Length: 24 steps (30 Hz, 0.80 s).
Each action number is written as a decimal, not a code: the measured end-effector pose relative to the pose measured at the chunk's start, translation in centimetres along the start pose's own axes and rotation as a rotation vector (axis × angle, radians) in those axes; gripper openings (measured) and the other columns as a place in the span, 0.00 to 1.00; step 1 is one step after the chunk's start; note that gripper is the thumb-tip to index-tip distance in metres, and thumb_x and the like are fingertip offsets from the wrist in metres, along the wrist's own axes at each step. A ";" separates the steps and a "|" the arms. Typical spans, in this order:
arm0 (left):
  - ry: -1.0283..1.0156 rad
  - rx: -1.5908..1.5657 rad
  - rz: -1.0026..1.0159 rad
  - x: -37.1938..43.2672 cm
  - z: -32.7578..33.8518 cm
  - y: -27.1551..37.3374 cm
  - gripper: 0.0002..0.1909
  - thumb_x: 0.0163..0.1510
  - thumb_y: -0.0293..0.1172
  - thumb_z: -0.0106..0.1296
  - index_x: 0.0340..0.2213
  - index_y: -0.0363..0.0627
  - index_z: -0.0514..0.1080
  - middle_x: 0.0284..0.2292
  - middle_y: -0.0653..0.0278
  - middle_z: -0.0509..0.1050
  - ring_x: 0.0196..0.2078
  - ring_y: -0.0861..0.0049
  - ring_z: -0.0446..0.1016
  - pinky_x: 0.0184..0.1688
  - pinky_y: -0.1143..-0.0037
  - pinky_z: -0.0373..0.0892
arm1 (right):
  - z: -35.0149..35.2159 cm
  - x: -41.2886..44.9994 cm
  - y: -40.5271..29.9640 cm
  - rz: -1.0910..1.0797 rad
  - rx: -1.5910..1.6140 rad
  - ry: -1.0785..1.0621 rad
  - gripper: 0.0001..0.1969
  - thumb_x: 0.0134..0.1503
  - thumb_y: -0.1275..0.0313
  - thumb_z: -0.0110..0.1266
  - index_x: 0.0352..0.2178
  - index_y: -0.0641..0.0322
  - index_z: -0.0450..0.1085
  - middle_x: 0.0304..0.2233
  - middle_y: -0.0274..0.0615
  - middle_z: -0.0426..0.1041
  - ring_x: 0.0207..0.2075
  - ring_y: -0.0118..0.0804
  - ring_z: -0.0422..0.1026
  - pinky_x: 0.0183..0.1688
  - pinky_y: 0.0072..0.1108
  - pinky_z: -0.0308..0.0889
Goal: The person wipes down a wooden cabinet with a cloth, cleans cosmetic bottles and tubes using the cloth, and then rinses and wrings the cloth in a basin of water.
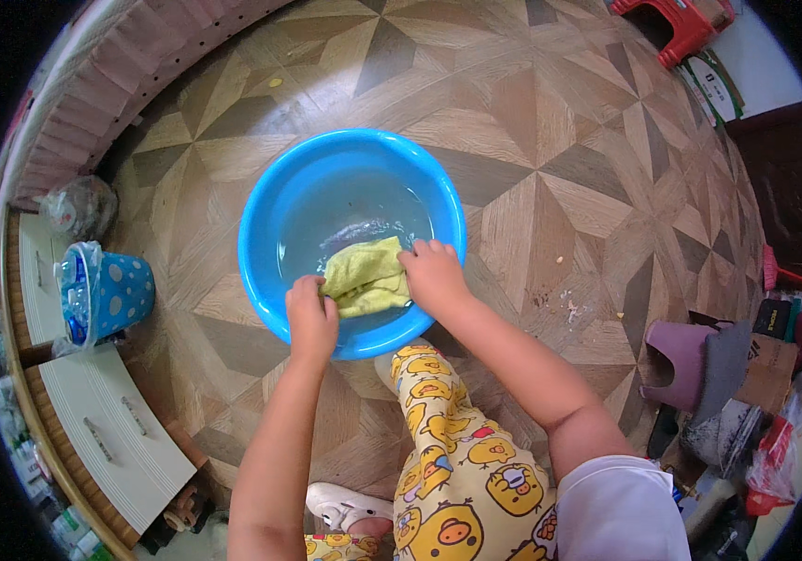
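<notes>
A blue plastic basin [353, 144] with water in it stands on the floor before me. Over its near side, a wet yellow-green cloth [367, 275] is stretched between both hands, its lower part close to the water. My left hand [313, 315] grips the cloth's left end at the basin's near left. The right end is pinched in my right hand [435, 275], beside the basin's right wall. Ripples show in the water just beyond the cloth.
Wood-patterned flooring [534, 210] surrounds the basin, with small debris [572, 308] at right. A blue dotted bin [124, 294] and a white cabinet [110, 435] stand left. At right are a purple stool [674, 365], a cardboard box [765, 375] and bags; a red stool [695, 28] is far right.
</notes>
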<state>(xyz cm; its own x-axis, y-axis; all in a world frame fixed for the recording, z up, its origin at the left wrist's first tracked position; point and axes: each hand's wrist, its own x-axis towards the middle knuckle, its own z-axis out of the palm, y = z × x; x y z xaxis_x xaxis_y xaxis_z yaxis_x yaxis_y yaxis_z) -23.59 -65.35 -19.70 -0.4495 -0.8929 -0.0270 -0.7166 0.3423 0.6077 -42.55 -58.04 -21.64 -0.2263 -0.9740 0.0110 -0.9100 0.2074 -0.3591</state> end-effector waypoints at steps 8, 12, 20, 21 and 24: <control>-0.168 0.108 0.046 0.6 2.3 -2.4 0.15 0.33 0.15 0.44 0.29 0.37 0.67 0.30 0.50 0.69 0.35 0.55 0.66 0.38 0.65 0.62 | 2.6 0.8 -1.8 -0.320 -0.015 -0.355 0.08 0.43 0.73 0.44 0.28 0.56 0.68 0.29 0.38 0.65 0.35 0.37 0.65 0.35 0.28 0.59; -0.293 0.151 0.029 0.7 3.3 -3.3 0.13 0.37 0.16 0.41 0.29 0.37 0.68 0.31 0.51 0.69 0.35 0.56 0.66 0.37 0.66 0.63 | 5.2 1.8 -1.9 -0.226 -0.109 -0.399 0.09 0.45 0.72 0.44 0.29 0.54 0.68 0.30 0.36 0.68 0.37 0.35 0.66 0.36 0.29 0.59; -0.479 0.270 -0.073 0.3 4.2 -2.7 0.13 0.41 0.18 0.39 0.33 0.38 0.65 0.28 0.45 0.69 0.32 0.51 0.68 0.36 0.62 0.63 | 5.8 3.6 -0.7 -0.085 -0.089 -0.744 0.10 0.44 0.71 0.47 0.31 0.57 0.69 0.34 0.39 0.70 0.39 0.39 0.67 0.41 0.34 0.60; -0.480 0.269 -0.076 0.4 4.1 -2.5 0.13 0.41 0.18 0.39 0.33 0.38 0.65 0.28 0.45 0.69 0.32 0.51 0.68 0.36 0.62 0.63 | 5.4 3.8 -0.5 -0.086 -0.089 -0.747 0.10 0.44 0.71 0.47 0.31 0.57 0.69 0.34 0.39 0.70 0.39 0.39 0.67 0.41 0.34 0.60; -0.395 0.227 -0.153 0.8 3.1 -1.3 0.08 0.45 0.22 0.40 0.31 0.37 0.63 0.29 0.47 0.70 0.32 0.54 0.68 0.36 0.65 0.64 | 2.5 3.9 -0.4 -0.130 -0.067 -0.706 0.12 0.40 0.68 0.50 0.29 0.58 0.70 0.34 0.44 0.69 0.39 0.42 0.67 0.42 0.34 0.59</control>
<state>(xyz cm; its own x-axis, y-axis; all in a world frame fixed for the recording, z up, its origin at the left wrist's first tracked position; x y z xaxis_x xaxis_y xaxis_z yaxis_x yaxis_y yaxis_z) -24.67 -65.55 -22.99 -0.4666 -0.7737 -0.4286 -0.8688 0.3101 0.3860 -42.18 -62.20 -23.78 0.1438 -0.8128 -0.5645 -0.9386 0.0687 -0.3381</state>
